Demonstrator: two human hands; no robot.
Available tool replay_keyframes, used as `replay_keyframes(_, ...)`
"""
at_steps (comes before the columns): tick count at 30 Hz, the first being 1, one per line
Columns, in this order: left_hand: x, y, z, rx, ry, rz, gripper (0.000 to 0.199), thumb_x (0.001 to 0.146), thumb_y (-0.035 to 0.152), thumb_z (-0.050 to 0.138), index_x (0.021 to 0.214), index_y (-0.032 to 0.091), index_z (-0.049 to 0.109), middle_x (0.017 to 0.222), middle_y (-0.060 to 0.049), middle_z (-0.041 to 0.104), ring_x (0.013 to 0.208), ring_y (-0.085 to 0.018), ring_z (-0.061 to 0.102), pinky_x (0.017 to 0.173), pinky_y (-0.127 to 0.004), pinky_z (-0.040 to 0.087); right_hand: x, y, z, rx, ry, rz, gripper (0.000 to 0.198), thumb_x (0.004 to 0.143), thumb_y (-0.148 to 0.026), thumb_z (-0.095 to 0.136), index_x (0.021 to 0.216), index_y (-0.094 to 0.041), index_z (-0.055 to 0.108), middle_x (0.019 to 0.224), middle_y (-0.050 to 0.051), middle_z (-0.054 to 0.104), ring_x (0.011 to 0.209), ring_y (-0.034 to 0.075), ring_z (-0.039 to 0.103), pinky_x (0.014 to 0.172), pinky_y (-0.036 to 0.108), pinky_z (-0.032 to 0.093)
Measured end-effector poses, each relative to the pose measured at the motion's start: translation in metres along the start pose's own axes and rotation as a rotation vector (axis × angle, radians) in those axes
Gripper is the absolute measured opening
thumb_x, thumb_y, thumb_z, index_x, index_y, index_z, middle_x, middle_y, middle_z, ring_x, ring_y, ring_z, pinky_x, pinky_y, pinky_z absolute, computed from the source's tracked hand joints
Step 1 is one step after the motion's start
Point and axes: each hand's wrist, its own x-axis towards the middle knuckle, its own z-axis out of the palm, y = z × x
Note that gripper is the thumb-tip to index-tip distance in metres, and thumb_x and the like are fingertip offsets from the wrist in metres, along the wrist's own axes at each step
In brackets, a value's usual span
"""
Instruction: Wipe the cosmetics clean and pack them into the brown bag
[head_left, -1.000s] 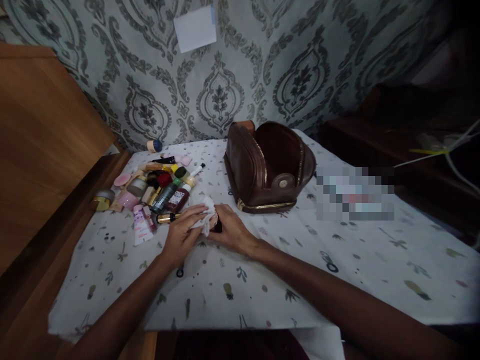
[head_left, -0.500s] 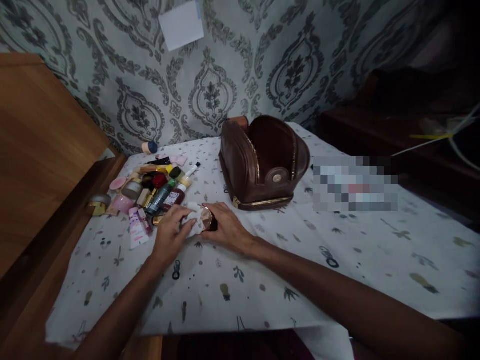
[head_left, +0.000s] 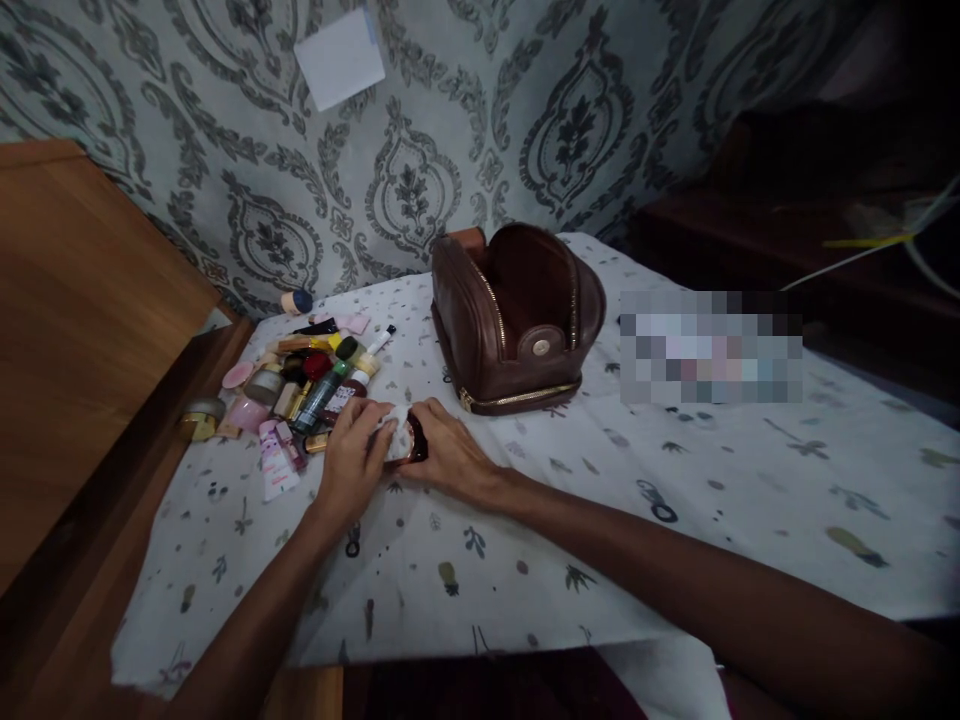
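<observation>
Rose-gold and dark, a small container (head_left: 418,443) sits between our hands, low over the near-middle of the counter (head_left: 540,530). Our right hand (head_left: 454,452) curls around its far side, gripping it; our left hand (head_left: 354,455) pinches a crumpled white tissue (head_left: 397,424) against its rose-gold face. Can't tell whether the container touches the counter; fingers cover its underside.

For a good wipe, we'd judge: firm right-hand hold, light even tissue pressure, turn the container rather than the wrist, refold to a clean patch, get into the rim. Metallic finish probably shows smudges, so tilt to check.

Just left of our left hand: gold tube (head_left: 316,442), partly hidden. Beyond it, pink-and-white tube (head_left: 276,465), green-capped bottle (head_left: 322,395) and dark red bottle (head_left: 345,395) lie in a crowded cosmetics cluster. Brown bag (head_left: 513,374) stands behind our right hand, apart from it, top gaping. Farther right, pixelated patch, contents unreadable. White paper (head_left: 340,60) up on the patterned backdrop (head_left: 469,130).
</observation>
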Motion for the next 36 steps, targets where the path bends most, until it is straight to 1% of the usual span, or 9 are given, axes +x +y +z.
replay_keyframes(5, -0.002, -0.016, -0.002, -0.14, -0.025, -0.157, 0.024, 0.099, 0.033, 0.044, 0.098, 0.017, 0.062, 0.088, -0.003, 0.063, 0.081, -0.017, 0.057, 0.075, -0.028, 0.044, 0.0, 0.005, -0.002, 0.119, -0.049, -0.082, 0.076, 0.068, -0.019, 0.08, 0.136, -0.017, 0.046, 0.113, 0.007, 0.048, 0.107, 0.023, 0.053, 0.096, 0.04, 0.048)
replay_keyframes(9, -0.007, -0.023, -0.001, -0.227, -0.025, -0.265, 0.026, 0.097, 0.038, 0.046, 0.085, 0.018, 0.058, 0.077, 0.0, 0.058, 0.074, -0.015, 0.052, 0.068, -0.025, 0.041, 0.001, 0.009, -0.002, 0.18, -0.02, -0.155, 0.066, 0.068, -0.016, 0.079, 0.128, -0.017, 0.052, 0.115, 0.008, 0.051, 0.108, 0.022, 0.055, 0.096, 0.038, 0.048)
replay_keyframes(12, -0.008, -0.026, -0.001, -0.304, -0.04, -0.307, 0.026, 0.095, 0.04, 0.048, 0.086, 0.018, 0.058, 0.078, 0.001, 0.058, 0.075, -0.015, 0.051, 0.068, -0.024, 0.042, 0.001, 0.008, -0.002, 0.185, 0.015, -0.177, 0.057, 0.068, -0.018, 0.079, 0.12, -0.017, 0.055, 0.113, 0.008, 0.057, 0.103, 0.023, 0.059, 0.092, 0.038, 0.049)
replay_keyframes(17, -0.006, -0.022, -0.003, -0.392, -0.044, -0.367, 0.026, 0.094, 0.041, 0.051, 0.087, 0.018, 0.062, 0.078, 0.001, 0.058, 0.073, -0.014, 0.053, 0.068, -0.024, 0.043, -0.001, 0.008, 0.003, 0.115, 0.013, -0.238, 0.063, 0.073, -0.019, 0.077, 0.13, -0.017, 0.051, 0.117, 0.01, 0.057, 0.106, 0.023, 0.059, 0.093, 0.039, 0.05)
replay_keyframes(20, -0.004, -0.017, -0.005, -0.343, -0.056, -0.284, 0.025, 0.095, 0.038, 0.049, 0.091, 0.018, 0.064, 0.081, 0.0, 0.06, 0.077, -0.016, 0.055, 0.072, -0.026, 0.045, -0.003, 0.008, 0.005, 0.076, -0.002, -0.253, 0.066, 0.075, -0.018, 0.075, 0.134, -0.017, 0.047, 0.119, 0.01, 0.055, 0.107, 0.023, 0.059, 0.093, 0.039, 0.051)
replay_keyframes(24, -0.004, -0.009, -0.009, -0.234, -0.077, -0.089, 0.025, 0.098, 0.033, 0.046, 0.101, 0.018, 0.066, 0.095, -0.004, 0.063, 0.093, -0.019, 0.057, 0.086, -0.03, 0.045, -0.004, 0.007, 0.003, 0.027, -0.004, -0.255, 0.052, 0.077, -0.02, 0.075, 0.123, -0.016, 0.052, 0.115, 0.01, 0.055, 0.104, 0.023, 0.058, 0.09, 0.038, 0.052)
replay_keyframes(27, -0.007, -0.005, -0.011, -0.189, -0.12, -0.008, 0.027, 0.1, 0.029, 0.043, 0.112, 0.019, 0.064, 0.108, -0.007, 0.063, 0.105, -0.02, 0.057, 0.095, -0.033, 0.045, -0.003, 0.007, 0.002, 0.011, -0.01, -0.244, 0.048, 0.076, -0.021, 0.076, 0.118, -0.015, 0.054, 0.113, 0.01, 0.056, 0.105, 0.024, 0.058, 0.09, 0.039, 0.052)
replay_keyframes(31, -0.011, -0.003, -0.012, -0.099, -0.161, 0.057, 0.03, 0.099, 0.027, 0.041, 0.119, 0.02, 0.064, 0.119, -0.009, 0.061, 0.119, -0.023, 0.054, 0.102, -0.038, 0.044, -0.003, 0.009, 0.004, 0.04, 0.004, -0.234, 0.067, 0.073, -0.018, 0.077, 0.132, -0.016, 0.047, 0.12, 0.013, 0.058, 0.112, 0.027, 0.059, 0.094, 0.041, 0.051)
replay_keyframes(36, -0.014, -0.006, -0.016, -0.055, -0.187, 0.204, 0.03, 0.098, 0.025, 0.044, 0.119, 0.022, 0.065, 0.119, -0.01, 0.062, 0.118, -0.025, 0.053, 0.102, -0.041, 0.045, -0.005, 0.013, 0.008, 0.13, 0.049, -0.223, 0.094, 0.074, -0.023, 0.074, 0.152, -0.014, 0.024, 0.133, 0.018, 0.056, 0.117, 0.029, 0.06, 0.095, 0.042, 0.051)
